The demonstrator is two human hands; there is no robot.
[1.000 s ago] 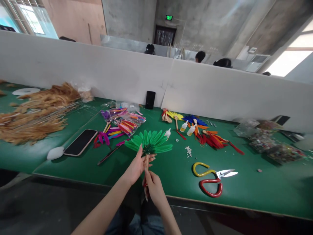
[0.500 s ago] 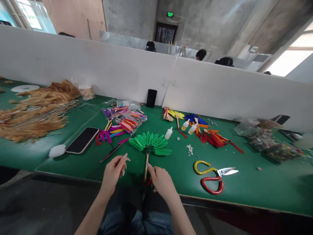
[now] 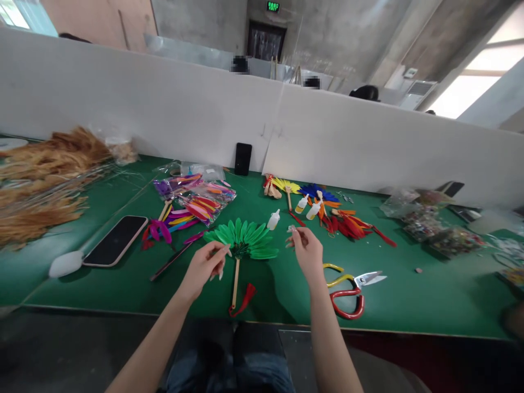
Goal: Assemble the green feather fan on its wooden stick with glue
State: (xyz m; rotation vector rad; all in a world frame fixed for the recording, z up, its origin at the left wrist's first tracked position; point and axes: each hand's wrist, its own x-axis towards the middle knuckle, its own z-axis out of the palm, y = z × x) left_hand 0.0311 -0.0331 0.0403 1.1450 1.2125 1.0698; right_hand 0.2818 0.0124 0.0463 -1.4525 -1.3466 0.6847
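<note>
A green feather fan [image 3: 243, 237] lies on the table, its pale wooden handle towards me and a red tassel [image 3: 248, 297] beside the handle's end. Over the feathers' left edge is my left hand [image 3: 208, 265], thumb and forefinger pinched together; whatever they hold, if anything, is too small to name. My right hand [image 3: 308, 254] reaches past the fan's right side. Its fingertips close on a small, clear whitish round piece [image 3: 291, 229]. A white squeeze bottle [image 3: 273, 219] stands just beyond it. Scissors [image 3: 354, 286] with yellow and red handles lie right of my right wrist.
Packets of coloured feathers [image 3: 200, 199], a phone [image 3: 115, 241] and brown fibres [image 3: 49, 174] lie to the left. Behind are glue bottles [image 3: 313, 210], red and orange feathers [image 3: 352, 225] and an upright black phone [image 3: 243, 159] against the white partition [image 3: 196, 120]. Bagged beads [image 3: 454, 237] sit right.
My right hand has left the fan's handle and reached forward right to the small round piece. The tassel now shows. My left hand has moved closer to the feathers. The view has shifted slightly.
</note>
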